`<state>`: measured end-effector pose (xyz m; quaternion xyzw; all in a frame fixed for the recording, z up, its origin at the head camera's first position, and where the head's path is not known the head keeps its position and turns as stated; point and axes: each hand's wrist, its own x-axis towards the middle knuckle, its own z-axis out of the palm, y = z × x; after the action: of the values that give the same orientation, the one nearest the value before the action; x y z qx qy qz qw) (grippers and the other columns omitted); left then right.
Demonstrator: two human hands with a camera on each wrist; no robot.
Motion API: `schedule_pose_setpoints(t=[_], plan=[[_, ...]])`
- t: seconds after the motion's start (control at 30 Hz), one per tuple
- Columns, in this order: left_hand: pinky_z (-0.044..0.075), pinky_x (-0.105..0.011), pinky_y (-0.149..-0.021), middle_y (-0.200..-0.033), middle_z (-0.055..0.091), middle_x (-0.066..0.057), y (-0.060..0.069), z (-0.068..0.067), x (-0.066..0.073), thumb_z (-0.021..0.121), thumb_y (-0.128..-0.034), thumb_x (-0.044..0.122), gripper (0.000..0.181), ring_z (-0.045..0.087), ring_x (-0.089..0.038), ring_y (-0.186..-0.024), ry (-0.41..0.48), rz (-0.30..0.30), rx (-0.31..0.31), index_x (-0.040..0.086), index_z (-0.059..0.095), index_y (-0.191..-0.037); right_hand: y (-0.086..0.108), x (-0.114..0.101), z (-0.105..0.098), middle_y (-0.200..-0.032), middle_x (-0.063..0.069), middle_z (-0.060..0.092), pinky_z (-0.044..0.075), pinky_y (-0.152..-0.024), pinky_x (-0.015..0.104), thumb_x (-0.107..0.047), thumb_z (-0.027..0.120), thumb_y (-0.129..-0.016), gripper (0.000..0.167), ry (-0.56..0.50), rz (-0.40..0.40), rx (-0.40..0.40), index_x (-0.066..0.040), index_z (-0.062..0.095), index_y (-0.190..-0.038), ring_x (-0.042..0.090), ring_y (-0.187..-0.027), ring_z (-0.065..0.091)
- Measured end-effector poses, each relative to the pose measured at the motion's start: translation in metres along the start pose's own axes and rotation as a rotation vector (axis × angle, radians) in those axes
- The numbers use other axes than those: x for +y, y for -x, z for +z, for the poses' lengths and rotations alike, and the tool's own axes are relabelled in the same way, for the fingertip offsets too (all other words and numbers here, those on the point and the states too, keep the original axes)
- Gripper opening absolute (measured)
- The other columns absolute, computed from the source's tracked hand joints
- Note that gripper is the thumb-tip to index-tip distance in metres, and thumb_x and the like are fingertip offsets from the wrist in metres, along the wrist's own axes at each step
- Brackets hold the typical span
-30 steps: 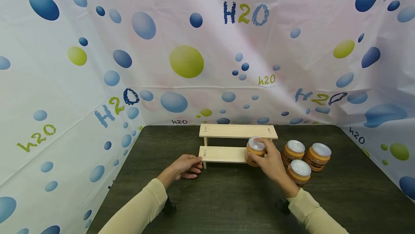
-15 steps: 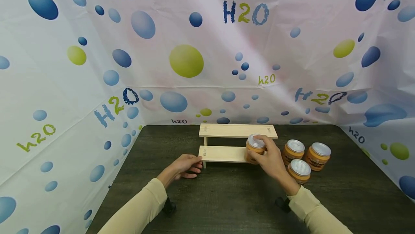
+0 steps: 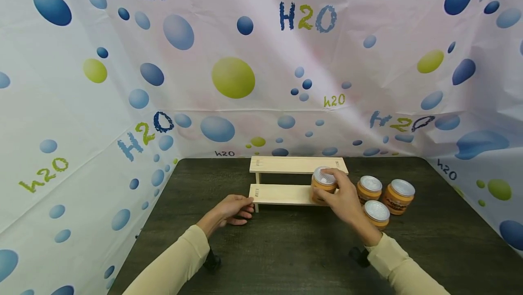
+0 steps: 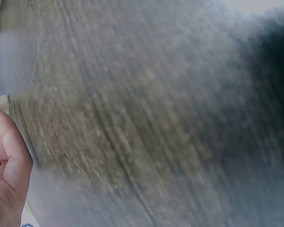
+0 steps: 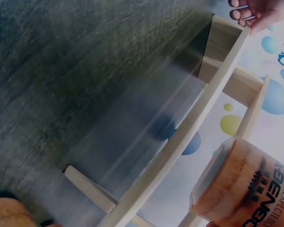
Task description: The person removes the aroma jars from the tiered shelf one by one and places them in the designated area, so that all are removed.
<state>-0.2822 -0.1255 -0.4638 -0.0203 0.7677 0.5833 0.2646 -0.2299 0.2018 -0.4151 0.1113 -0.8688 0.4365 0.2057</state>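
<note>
A two-tier pale wooden shelf [image 3: 282, 194] stands on the dark table. At the left end of its lower board, my left hand [image 3: 232, 209] pinches the edge; the right wrist view shows these fingers [image 5: 248, 13] at the board's end. My right hand [image 3: 345, 199] grips an orange jar [image 3: 322, 189] with a clear-silver ridged lid, over the lower board's right end. Dark lettering marks the jar [image 5: 248, 189] in the right wrist view. Whether its base touches the board cannot be told. In the left wrist view, only part of my left hand [image 4: 9, 161] shows.
Right of the shelf, three similar jars stand close together on the table: one at the back left [image 3: 369, 188], one at the right [image 3: 399, 196], one in front [image 3: 376, 214]. A printed backdrop [image 3: 278, 81] rises behind the table [image 3: 286, 249].
The jar in my right hand has risen slightly, its lid now higher against the upper board. My left hand keeps its place at the shelf's end.
</note>
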Motion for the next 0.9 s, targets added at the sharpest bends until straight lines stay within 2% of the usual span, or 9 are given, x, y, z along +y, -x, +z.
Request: schedule_pose_setpoints(t=[0.4, 0.7, 0.9], plan=[[0.062, -0.026, -0.063, -0.091, 0.068, -0.002, 0.000, 0.000, 0.000, 0.056, -0.1038, 0.036, 0.036, 0.066, -0.007, -0.072, -0.006, 0.002, 0.006, 0.002, 0.067, -0.110, 0.000, -0.003, -0.008, -0.131, 0.022, 0.055, 0.055, -0.087, 0.053, -0.008, 0.079, -0.087, 0.050, -0.018, -0.031, 0.009, -0.002, 0.056, -0.131, 0.039, -0.112, 0.061], [0.061, -0.027, -0.061, -0.091, 0.069, -0.003, 0.001, 0.001, 0.001, 0.056, -0.1034, 0.036, 0.036, 0.066, -0.007, -0.071, 0.001, 0.004, 0.005, 0.002, 0.067, -0.110, 0.003, -0.006, -0.017, -0.133, 0.021, 0.053, 0.053, -0.090, 0.054, -0.017, 0.076, -0.091, 0.049, -0.026, 0.038, -0.013, -0.006, 0.055, -0.134, 0.038, -0.114, 0.059], [0.061, -0.026, -0.062, -0.092, 0.069, -0.002, 0.000, 0.001, 0.001, 0.057, -0.1032, 0.036, 0.036, 0.066, -0.007, -0.071, -0.005, 0.000, 0.009, 0.002, 0.067, -0.110, 0.003, -0.008, -0.022, -0.133, 0.022, 0.051, 0.054, -0.089, 0.053, -0.018, 0.076, -0.091, 0.050, -0.024, 0.039, -0.008, -0.004, 0.054, -0.134, 0.039, -0.114, 0.058]])
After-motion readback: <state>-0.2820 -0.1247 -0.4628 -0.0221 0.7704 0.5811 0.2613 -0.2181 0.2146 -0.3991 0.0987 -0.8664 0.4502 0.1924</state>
